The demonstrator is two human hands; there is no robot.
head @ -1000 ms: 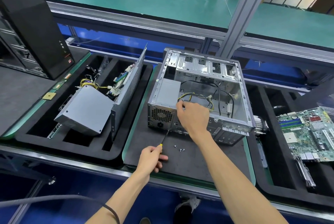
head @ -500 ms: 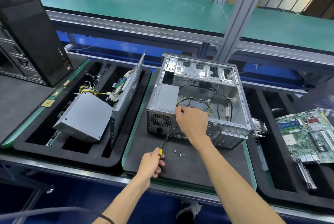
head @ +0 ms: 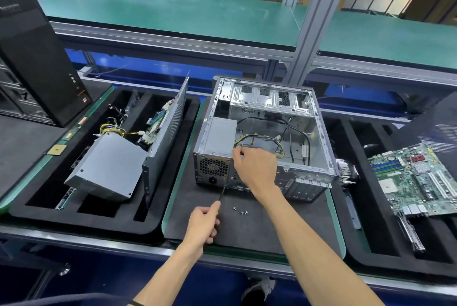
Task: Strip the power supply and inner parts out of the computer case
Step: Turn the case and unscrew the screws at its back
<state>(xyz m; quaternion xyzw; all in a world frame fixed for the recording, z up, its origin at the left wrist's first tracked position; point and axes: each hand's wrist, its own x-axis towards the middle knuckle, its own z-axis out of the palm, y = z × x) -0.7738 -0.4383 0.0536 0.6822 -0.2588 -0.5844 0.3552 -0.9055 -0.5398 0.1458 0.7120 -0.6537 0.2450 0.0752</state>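
**Screwdriver at the rear panel, other hand on the case rim**

Nearest the camera, the left hand [head: 202,223] is curled round the handle of a screwdriver [head: 220,197], whose dark shaft slants up and away so that its tip meets the lower rear panel of the computer case [head: 319,132], just below the power supply's socket. A bit of yellow handle shows at the thumb. Just right of that hand, three small screws [head: 241,211] lie loose on the black foam mat [head: 252,229], apart from both hands.

Beyond them, the right hand [head: 256,169] rests on the case's near rim, its fingers bent down over the edge beside the power supply; whether they pinch anything I cannot tell, as the back of the hand hides the fingertips. The power supply [head: 218,139] sits in the case's near-left corner, directly left of this hand and touching distance from its thumb, with its fan grille facing the camera. Yellow and black cables [head: 262,139] run from it across the case floor, just past the knuckles.

To the left, a foam tray [head: 81,214] holds another power supply [head: 108,165] lying tilted, with a metal side panel [head: 168,127] leaning upright beside it. To the right lies a motherboard [head: 415,177]. Far left stands a black tower [head: 34,58].
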